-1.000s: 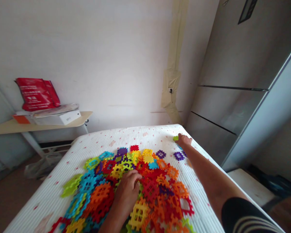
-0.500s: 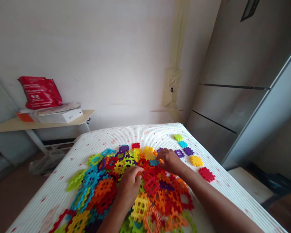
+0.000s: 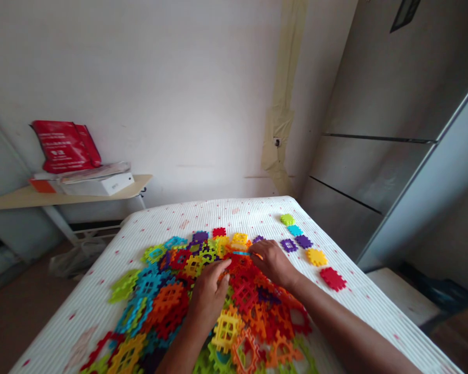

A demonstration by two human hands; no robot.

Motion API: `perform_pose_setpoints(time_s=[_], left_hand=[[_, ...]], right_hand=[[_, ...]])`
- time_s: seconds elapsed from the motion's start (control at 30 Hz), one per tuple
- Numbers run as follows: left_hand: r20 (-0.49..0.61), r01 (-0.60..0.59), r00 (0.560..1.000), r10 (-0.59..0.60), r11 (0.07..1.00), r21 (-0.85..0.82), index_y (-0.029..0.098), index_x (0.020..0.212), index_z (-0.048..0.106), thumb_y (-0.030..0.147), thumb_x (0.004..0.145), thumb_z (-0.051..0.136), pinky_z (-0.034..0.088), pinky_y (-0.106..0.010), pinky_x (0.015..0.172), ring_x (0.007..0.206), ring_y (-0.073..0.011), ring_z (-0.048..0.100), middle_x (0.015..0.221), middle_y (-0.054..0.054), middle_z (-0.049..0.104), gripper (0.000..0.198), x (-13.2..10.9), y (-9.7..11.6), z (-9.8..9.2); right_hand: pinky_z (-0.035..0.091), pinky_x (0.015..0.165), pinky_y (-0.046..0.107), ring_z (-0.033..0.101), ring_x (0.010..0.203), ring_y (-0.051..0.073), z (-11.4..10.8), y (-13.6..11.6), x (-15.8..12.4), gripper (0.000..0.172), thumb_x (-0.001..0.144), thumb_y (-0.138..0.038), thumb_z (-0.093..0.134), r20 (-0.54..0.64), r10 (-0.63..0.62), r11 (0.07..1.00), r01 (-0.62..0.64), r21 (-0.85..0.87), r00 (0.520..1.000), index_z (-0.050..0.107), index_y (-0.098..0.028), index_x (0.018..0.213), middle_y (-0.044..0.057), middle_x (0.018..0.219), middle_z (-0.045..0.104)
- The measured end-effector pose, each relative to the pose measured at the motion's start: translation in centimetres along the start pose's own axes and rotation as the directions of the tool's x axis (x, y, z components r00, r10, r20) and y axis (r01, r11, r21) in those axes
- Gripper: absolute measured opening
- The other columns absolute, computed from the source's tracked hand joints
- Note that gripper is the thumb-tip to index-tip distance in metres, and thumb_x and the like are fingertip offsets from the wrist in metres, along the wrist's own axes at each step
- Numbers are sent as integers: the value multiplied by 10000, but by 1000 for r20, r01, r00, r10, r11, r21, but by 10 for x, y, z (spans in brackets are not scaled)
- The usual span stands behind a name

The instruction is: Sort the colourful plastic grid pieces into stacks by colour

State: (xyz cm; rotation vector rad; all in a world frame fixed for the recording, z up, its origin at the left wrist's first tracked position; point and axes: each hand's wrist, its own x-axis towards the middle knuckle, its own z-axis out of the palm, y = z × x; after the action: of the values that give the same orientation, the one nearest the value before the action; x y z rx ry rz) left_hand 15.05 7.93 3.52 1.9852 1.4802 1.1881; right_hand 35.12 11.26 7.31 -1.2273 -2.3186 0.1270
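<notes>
A heap of colourful plastic interlocking tiles, with notched edges and some with window-like cutouts, lies on the bed-like surface in front of me. My right hand pinches a blue tile, seen nearly edge-on over the far part of the heap. Over the middle of the pile is my left hand, thumb and fingers apart, with nothing visible between them. Its fingertips point toward the blue tile but stay apart from it. A yellow windowed tile lies just right of my left wrist.
Right of the heap, separate tiles form a loose line: green, blue, purple, yellow and red. A side table with a red bag stands left; a tall grey refrigerator stands right.
The blue tile in my right hand has tipped from face-on to nearly edge-on and shifted slightly left. My left hand stays almost in place, its fingers a bit more extended.
</notes>
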Motion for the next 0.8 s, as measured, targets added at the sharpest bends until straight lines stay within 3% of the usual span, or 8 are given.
perform_pose_setpoints(time_s=[0.07,0.17,0.3,0.4,0.5,0.6,0.7,0.8], left_hand=[[-22,13,1000,-14,999,-33,196,1076,626,247,780,457,494,-337,810,912,-181,613,1034,-84,662,345,0,5,-3],[-28,54,998,-57,994,-94,190,1076,628,308,793,471,493,-307,750,821,-168,614,936,-76,672,345,-1,14,-8],[24,153,988,-152,961,-231,162,1054,636,380,786,496,482,-281,713,766,-166,612,864,-67,674,372,-2,17,-9],[73,206,978,-193,921,-330,158,1111,606,412,775,511,479,-262,669,718,-158,608,838,-55,673,431,-3,14,-7],[103,237,971,-214,898,-370,153,1077,616,413,756,531,479,-261,665,718,-162,607,819,-53,672,423,-3,12,-6],[107,293,956,-274,860,-418,146,1004,627,420,728,557,483,-267,657,726,-172,615,828,-57,677,396,-2,13,-6],[97,353,932,-349,814,-462,140,1005,618,438,704,579,473,-259,597,647,-157,602,778,-41,671,425,-1,13,-7],[78,387,912,-403,781,-490,133,1010,617,461,678,605,450,-246,547,583,-141,580,693,-14,646,466,0,13,-8]], right_hand=[[398,682,237,567,726,127,-3,-1,0,194,893,-220,447,23,-2,967,-4,255,1000,635,-175,876,24,790,643],[442,677,231,587,742,131,-2,-1,-1,232,890,-314,466,52,3,848,-30,529,999,651,-190,954,18,821,652],[472,678,244,595,747,142,3,-2,-3,323,860,-435,494,103,8,711,-78,699,995,667,-186,971,24,835,659],[480,700,250,599,764,145,6,-6,-4,368,842,-483,507,128,-20,666,-82,741,992,667,-182,981,27,848,665],[482,695,251,598,757,142,8,-10,-4,353,861,-461,489,105,-15,695,-65,716,994,656,-181,998,28,837,662],[481,702,270,592,777,151,8,-14,-6,343,856,-426,509,-28,57,808,-29,588,998,611,-180,1073,49,886,645],[439,856,346,535,1007,210,5,-20,-8,433,796,-419,594,-118,-71,926,110,362,990,550,-192,1161,98,1121,578],[372,927,419,464,1096,260,2,-30,-9,529,750,-435,636,-62,-174,975,181,127,983,511,-198,1206,116,1221,520]])
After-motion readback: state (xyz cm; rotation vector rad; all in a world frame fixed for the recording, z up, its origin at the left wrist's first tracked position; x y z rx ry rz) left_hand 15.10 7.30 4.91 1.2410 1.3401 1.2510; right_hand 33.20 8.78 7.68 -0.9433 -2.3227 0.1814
